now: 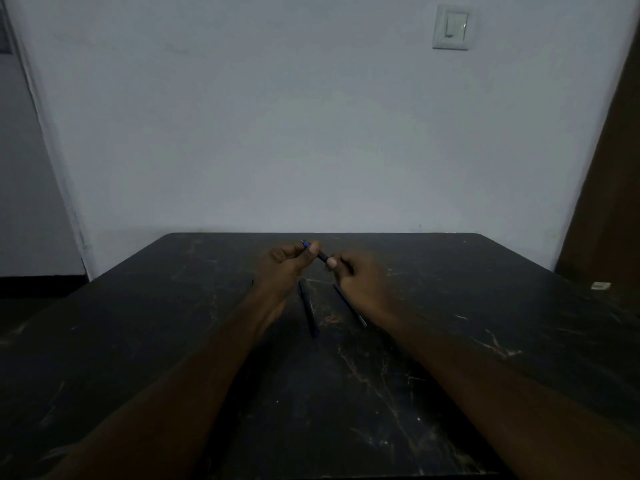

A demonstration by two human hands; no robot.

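Note:
Both my hands hold one dark pen (322,255) above the middle of the black marble table (450,341). My left hand (287,268) pinches the pen near its blue tip, which points up and to the left. My right hand (360,278) pinches the pen's other end. Two more dark pens lie on the table below my hands: one pen (308,308) between my wrists, and another pen (349,304) partly hidden under my right hand.
A small white object (600,286) lies near the table's right edge. A white wall with a light switch (451,27) stands right behind the table. A dark brown door or panel (613,185) rises at the right.

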